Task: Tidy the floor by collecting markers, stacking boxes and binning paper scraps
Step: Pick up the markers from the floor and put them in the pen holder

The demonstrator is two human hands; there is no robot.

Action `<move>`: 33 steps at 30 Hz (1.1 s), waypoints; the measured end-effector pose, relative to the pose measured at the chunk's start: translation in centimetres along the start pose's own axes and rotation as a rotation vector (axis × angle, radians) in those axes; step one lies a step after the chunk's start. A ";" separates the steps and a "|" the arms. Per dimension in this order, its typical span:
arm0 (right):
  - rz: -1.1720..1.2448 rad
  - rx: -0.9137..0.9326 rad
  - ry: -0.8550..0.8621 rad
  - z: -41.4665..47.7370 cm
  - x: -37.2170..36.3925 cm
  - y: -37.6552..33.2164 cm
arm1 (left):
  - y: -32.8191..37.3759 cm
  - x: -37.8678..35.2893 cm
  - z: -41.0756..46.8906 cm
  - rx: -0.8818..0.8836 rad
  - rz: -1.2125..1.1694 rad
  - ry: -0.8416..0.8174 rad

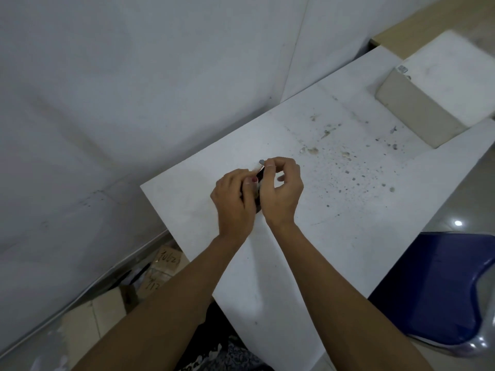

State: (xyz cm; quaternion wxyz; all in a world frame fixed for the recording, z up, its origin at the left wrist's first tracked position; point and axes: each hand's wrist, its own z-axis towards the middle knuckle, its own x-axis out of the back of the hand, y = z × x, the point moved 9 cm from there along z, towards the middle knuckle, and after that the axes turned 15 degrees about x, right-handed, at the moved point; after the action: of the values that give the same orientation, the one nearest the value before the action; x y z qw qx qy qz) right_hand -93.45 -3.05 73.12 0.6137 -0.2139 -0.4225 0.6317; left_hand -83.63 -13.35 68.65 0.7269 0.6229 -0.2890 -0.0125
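Grip matters: the left hand (234, 199) curls round dark markers (259, 173) (how many is hidden) over the white table (267, 263), while the right hand (281, 194) pinches the grey-tipped one and should slide it in straight, firmly held.

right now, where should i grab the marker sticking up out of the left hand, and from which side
Grip the marker by its upper end, just under the grey tip, coming from the right. The left hand wraps the lower barrel, so only the top, which pokes up and away from the person, is free. The right hand pinches it there with its fingers.
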 end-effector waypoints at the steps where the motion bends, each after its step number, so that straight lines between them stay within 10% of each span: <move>1: 0.012 0.024 -0.014 0.0 -0.2 -0.8 | -0.3 0.8 0.0 0.033 -0.020 0.023; 23: 0.421 0.066 -0.915 -27.8 -22.3 -15.0 | -20.5 35.5 -13.4 0.503 0.023 0.685; 33: 0.215 -0.126 -1.114 -43.7 -32.7 -8.3 | -36.5 42.1 -17.9 0.671 0.094 0.572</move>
State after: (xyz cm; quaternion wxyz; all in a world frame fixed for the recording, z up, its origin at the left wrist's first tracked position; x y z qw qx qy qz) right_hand -48.97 -23.33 47.51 0.2165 0.0735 -0.6950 0.6817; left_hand -28.27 -21.35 51.32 0.5350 0.7889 -0.0921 0.2880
